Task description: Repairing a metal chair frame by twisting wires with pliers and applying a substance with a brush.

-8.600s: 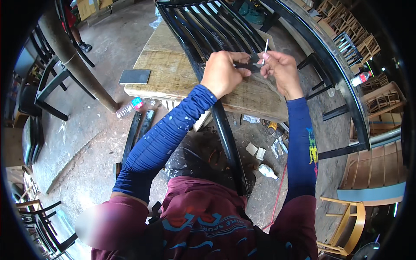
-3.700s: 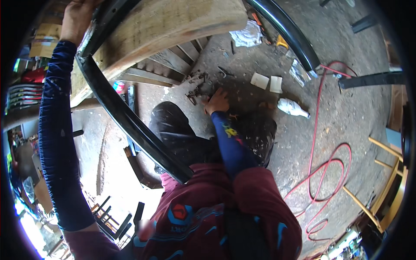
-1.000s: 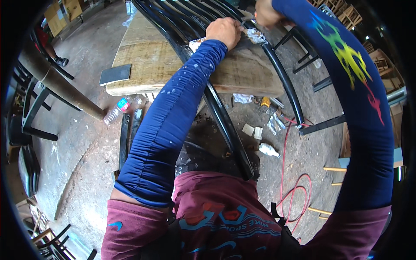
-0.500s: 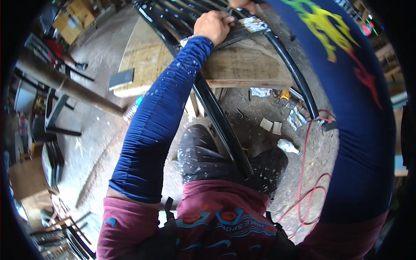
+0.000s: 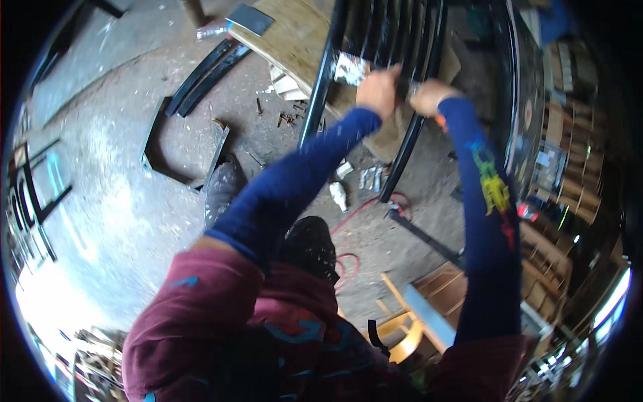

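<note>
Left hand [image 5: 379, 92] and right hand [image 5: 431, 98] seemingly work at the slatted black chair back [image 5: 323, 74] overhanging the worktop's [image 5: 295, 39] near edge, grips too blurred to tell; the next move likely needs it steady.

The slatted frame [image 5: 326, 75] is black, the worktop [image 5: 295, 33] brown, the shirt [image 5: 194, 301] maroon, the hose [image 5: 353, 214] red; the navy right sleeve [image 5: 490, 228] bears green, yellow and red patterning.

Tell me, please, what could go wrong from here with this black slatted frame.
The black slatted frame overhangs the wooden tabletop, so it might tip if pressed. The left grip and right grip are close together, so one could knock the other. The loose red hose might trip someone.
</note>
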Action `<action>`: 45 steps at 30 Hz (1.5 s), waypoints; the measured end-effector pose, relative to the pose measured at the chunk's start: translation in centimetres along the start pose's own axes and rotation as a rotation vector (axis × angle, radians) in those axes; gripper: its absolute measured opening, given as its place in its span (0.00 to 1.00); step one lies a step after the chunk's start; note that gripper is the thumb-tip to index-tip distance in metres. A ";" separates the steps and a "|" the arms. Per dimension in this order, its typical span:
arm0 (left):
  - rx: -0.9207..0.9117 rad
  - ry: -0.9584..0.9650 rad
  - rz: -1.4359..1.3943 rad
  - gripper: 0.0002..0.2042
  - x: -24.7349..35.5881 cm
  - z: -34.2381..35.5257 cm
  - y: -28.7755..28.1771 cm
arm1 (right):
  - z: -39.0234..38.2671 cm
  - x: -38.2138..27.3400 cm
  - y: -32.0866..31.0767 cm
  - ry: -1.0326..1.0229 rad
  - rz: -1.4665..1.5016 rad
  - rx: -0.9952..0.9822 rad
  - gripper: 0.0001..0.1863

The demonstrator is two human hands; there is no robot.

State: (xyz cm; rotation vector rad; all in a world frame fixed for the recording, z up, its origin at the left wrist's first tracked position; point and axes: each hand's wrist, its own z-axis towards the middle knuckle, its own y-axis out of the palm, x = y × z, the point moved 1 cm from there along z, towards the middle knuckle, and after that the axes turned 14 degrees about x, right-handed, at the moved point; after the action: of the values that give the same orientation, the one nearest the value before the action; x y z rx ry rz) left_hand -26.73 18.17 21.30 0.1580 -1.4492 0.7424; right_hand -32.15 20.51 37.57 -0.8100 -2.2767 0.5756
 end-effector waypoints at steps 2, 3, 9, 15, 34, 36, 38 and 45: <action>0.017 -0.423 -0.328 0.16 2.3 -4.0 -0.2 | 0.7 1.6 0.9 0.294 0.211 -0.049 0.26; -0.062 -0.753 -0.521 0.20 2.1 -4.8 0.5 | 2.0 1.9 2.3 0.165 0.158 0.080 0.27; -0.131 -1.408 -1.921 0.27 9.4 -0.6 1.8 | 0.6 1.7 -2.1 0.217 0.029 -0.202 0.29; 0.177 -1.551 -1.610 0.11 0.7 -0.2 8.2 | -1.3 -1.8 -4.7 -0.087 0.158 -0.109 0.27; -0.097 -1.578 -2.208 0.17 8.5 -2.1 2.3 | -2.8 0.6 0.2 -0.077 -0.121 0.234 0.14; -0.061 -1.626 -2.171 0.15 8.3 -1.6 3.1 | -2.5 0.1 -0.2 0.007 -0.162 0.116 0.14; -0.030 -1.663 -2.037 0.09 7.3 -1.4 4.0 | -3.6 -1.6 -0.6 -0.004 -0.143 0.259 0.14; -0.047 -1.766 -1.798 0.09 8.0 -0.5 3.0 | -2.0 -0.1 -0.9 0.102 0.017 0.113 0.23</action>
State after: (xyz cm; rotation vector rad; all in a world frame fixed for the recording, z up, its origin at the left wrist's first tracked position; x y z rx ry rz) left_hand -28.38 23.71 27.68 2.0978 -1.9171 -1.3222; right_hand -31.09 20.20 39.42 -0.7862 -2.1267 0.6495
